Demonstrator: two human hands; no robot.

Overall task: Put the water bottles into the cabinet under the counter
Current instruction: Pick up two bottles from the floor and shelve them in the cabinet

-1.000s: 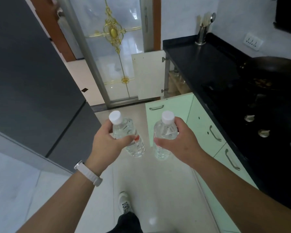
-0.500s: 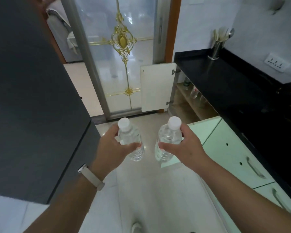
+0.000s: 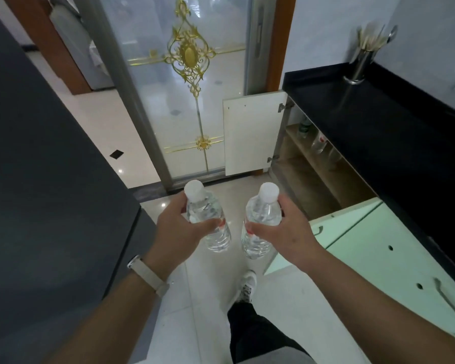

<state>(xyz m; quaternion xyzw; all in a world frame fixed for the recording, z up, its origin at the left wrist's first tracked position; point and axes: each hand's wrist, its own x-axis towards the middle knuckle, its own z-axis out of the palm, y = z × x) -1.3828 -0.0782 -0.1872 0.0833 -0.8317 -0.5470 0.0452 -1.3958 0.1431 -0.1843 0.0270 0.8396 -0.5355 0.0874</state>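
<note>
Around the shoulder of each bottle a hand is wrapped: the left hand [image 3: 179,229] is closed about the left bottle [image 3: 208,219], thumb across its front, and the right hand [image 3: 284,232] is closed about the right bottle [image 3: 260,219] in the same way. Both bottles are held upright in the air over the floor [image 3: 213,285], near each other but apart, white caps on and clear bodies hanging below the fingers.

They look full of water, so each probably has some weight for its size. Thin clear plastic of this kind tends to give under a squeeze and can be slick, while the ribbed lower body and the stiffer shoulder under the cap likely offer the surest hold. The present grip high on the shoulder seems sound for carrying; lower placement on a shelf may call for tilting the wrist or bending down.

Ahead and to the right, the cabinet [image 3: 313,174] under the black counter [image 3: 378,122] stands open, its white door [image 3: 252,132] swung outward. Wooden shelves show inside, with a few bottles [image 3: 319,143] already standing on the upper one. Nearer, a pale green door [image 3: 347,227] also hangs open just beside the right hand.
</note>
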